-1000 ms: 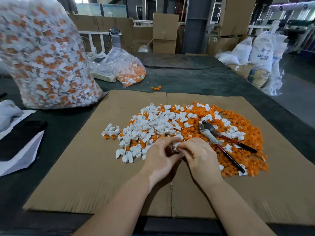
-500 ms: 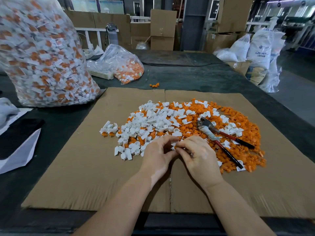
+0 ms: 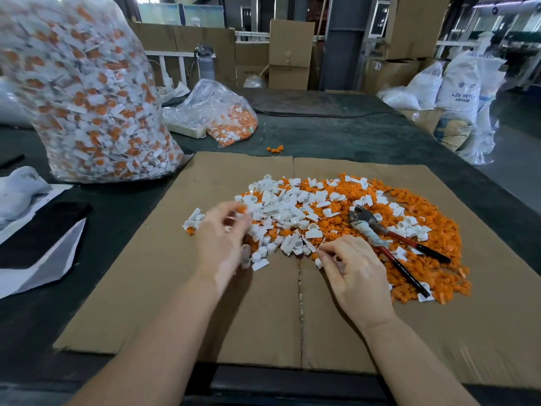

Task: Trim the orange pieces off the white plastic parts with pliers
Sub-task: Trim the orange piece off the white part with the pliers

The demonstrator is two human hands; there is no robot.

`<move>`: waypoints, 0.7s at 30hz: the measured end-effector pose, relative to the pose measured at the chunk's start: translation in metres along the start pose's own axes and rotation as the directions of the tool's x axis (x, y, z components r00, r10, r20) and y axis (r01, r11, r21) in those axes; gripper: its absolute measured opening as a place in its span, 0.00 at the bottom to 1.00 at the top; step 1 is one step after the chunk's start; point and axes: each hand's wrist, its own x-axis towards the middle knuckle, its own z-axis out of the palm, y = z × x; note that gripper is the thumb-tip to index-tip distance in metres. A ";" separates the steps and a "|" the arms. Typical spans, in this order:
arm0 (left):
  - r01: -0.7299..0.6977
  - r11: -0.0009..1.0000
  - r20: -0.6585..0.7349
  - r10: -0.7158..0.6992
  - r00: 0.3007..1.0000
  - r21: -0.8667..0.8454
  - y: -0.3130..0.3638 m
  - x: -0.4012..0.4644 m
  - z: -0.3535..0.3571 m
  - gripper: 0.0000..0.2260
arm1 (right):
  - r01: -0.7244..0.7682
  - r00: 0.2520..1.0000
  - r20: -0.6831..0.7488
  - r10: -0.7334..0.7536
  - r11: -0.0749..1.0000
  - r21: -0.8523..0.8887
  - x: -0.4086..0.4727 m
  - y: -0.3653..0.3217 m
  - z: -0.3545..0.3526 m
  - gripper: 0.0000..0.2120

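Note:
A heap of white plastic parts lies on the cardboard sheet, merging on the right into a spread of orange pieces. The pliers, with red and black handles, lie unheld on the orange pieces. My left hand hovers, motion-blurred, over the heap's left edge with loosely spread fingers; nothing is clearly held in it. My right hand sits at the heap's near edge, left of the pliers' handles. Its thumb and forefinger pinch a small white part.
A large clear bag full of white-and-orange parts stands at the back left. A smaller bag with orange pieces lies behind the cardboard. A dark phone on white paper lies at the left. Boxes and sacks stand beyond the table.
My hands were together at the heap's near edge. They have come apart: the left swung out to the left, and the right stayed near the pliers' handles.

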 end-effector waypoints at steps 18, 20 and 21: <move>0.027 0.787 -0.109 0.052 0.993 0.617 -0.027 0.033 -0.043 0.14 | -0.058 0.998 -0.023 0.056 0.994 -0.097 0.000 0.003 0.005 0.02; -0.042 0.842 -0.049 0.081 0.995 0.537 -0.021 0.026 -0.042 0.06 | -0.115 0.991 -0.087 0.104 0.985 -0.128 0.000 0.003 0.004 0.03; -0.054 0.858 -0.001 0.064 0.998 0.512 -0.017 0.023 -0.042 0.02 | -0.150 0.984 -0.121 0.133 0.978 -0.144 -0.001 0.003 0.003 0.04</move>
